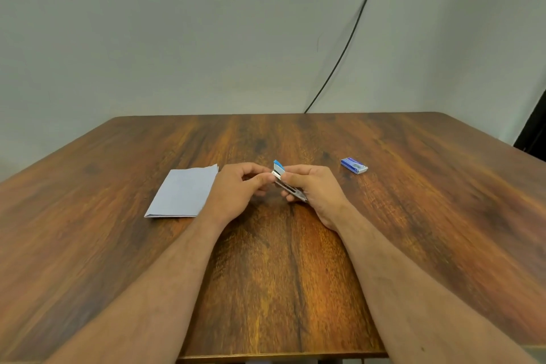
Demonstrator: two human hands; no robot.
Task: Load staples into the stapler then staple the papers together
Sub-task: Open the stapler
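Above the middle of the table (266, 275), the right hand (313, 189) grips the stapler (288, 183), fingers curled round its metal body, blue end tilted up. The left hand (239, 189) pinches at the stapler's raised end. Left of the stapler lie the papers (183, 192); right of it sits the closed staple box (354, 165), contents hidden.

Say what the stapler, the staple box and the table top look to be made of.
Small blue-topped stapler: shiny silver metal body, the blue cap probably plastic.
Small blue staple box: printed matte card, by its folded edges.
Brown table top: wood or wood-look laminate, with dark grain streaks and a faint sheen.
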